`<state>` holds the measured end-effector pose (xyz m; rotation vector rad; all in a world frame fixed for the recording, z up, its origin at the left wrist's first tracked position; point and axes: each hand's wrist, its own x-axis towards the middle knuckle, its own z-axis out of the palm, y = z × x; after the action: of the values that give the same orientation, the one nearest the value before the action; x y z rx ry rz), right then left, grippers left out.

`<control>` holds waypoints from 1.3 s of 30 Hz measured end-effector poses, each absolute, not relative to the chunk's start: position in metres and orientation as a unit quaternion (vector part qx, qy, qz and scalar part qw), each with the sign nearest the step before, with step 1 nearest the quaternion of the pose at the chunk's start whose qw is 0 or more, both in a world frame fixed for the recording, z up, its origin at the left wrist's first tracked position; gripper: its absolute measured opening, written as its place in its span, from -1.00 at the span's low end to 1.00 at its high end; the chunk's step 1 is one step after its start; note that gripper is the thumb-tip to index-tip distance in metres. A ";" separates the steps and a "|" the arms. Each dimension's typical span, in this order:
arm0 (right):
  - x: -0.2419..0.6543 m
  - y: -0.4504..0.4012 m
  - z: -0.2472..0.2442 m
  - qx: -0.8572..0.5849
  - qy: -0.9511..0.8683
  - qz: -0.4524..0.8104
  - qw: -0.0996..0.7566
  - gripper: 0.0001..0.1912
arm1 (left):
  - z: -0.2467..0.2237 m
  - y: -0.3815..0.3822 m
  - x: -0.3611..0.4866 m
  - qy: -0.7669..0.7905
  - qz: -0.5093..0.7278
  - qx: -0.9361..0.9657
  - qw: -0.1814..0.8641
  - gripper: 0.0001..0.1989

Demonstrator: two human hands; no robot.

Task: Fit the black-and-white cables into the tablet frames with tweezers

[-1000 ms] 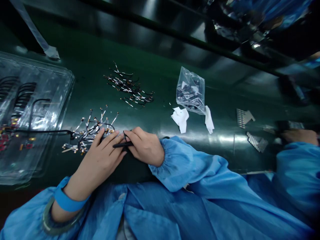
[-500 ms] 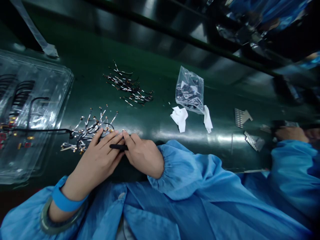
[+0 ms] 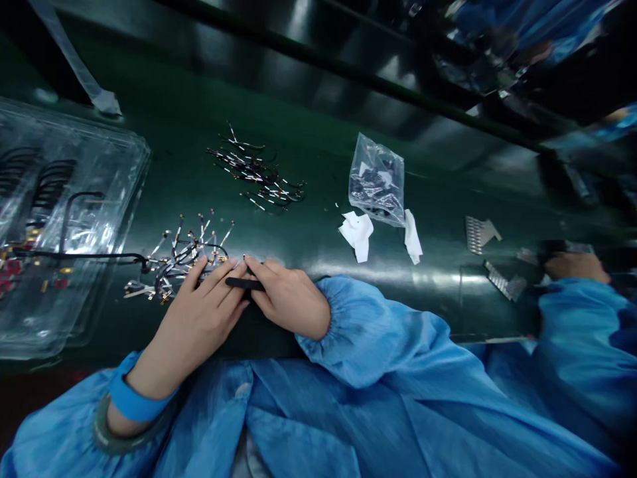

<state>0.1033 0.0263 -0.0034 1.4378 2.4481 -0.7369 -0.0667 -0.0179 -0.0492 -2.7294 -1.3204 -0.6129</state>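
My left hand (image 3: 202, 312) is palm down at the right edge of a tangled pile of short black-and-silver cables (image 3: 184, 255) with small gold connectors. Its fingertips are pressed together against those of my right hand (image 3: 291, 295). A slim black stick-like tool (image 3: 243, 283) pokes out of my right hand's grip and crosses the left fingers; its other end is hidden. A tiny dark tip shows between the fingertips, too small to name. Farther back lies a second bunch of similar cables (image 3: 256, 169).
Stacked clear plastic trays (image 3: 114, 166) with black cables stand at left. A clear bag (image 3: 377, 179) of dark parts lies beside white paper scraps (image 3: 357, 234). Metal comb-like strips (image 3: 482, 234) lie at right, near another person's hand (image 3: 577, 267). A ledge runs along the back.
My right hand has shifted slightly right, and the black tool has moved a little right and up with it. The left hand has barely moved; the cable piles look the same.
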 end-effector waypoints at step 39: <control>0.118 0.045 -0.011 0.416 0.890 -0.141 0.120 -0.46 | -0.056 -0.023 -0.065 -0.435 -0.199 -0.877 0.041 -0.72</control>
<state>0.1185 0.0453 -0.0109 1.2154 2.6015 -0.4134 -0.0654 -0.0230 -0.0556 -2.6870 -1.3309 -0.6101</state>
